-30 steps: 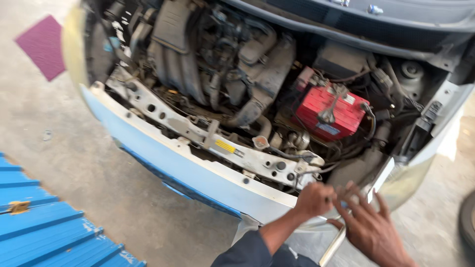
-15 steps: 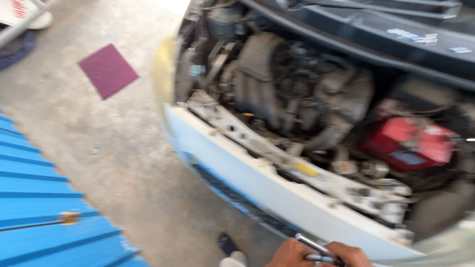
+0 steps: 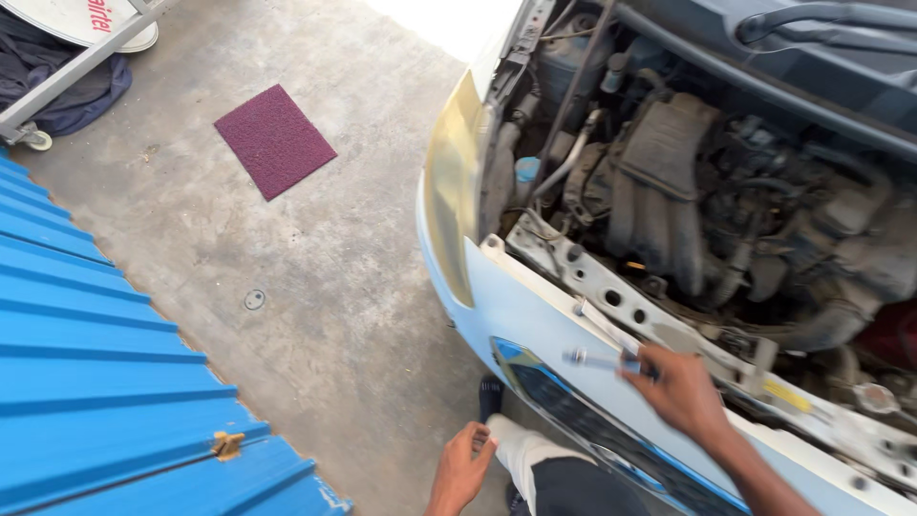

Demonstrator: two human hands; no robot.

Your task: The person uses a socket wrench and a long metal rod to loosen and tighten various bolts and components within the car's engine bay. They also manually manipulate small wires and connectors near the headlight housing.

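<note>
My right hand [image 3: 680,389] is closed around a slim metal tool [image 3: 594,360], whose shiny tip points left over the pale blue front bumper [image 3: 521,311] of a car. My left hand [image 3: 463,467] hangs lower, near my leg in light trousers [image 3: 530,459], fingers loosely curled and holding nothing. The car's bonnet is up, and the engine bay [image 3: 707,201] shows a dark engine cover, hoses and a white crossmember [image 3: 611,291] with holes. A yellowed headlight [image 3: 457,182] sits at the car's left corner.
A blue corrugated metal sheet [image 3: 95,363] with a small brass latch [image 3: 227,444] fills the lower left. A maroon mat [image 3: 274,139] lies on the concrete floor [image 3: 315,277]. A white dish and dark cloth [image 3: 67,67] lie at the top left. A red battery edge [image 3: 893,334] shows at right.
The view has swung right to left across the car, so the battery has slid out to the right edge. My right hand has risen with the metal tool above the bumper; my left hand has dropped.
</note>
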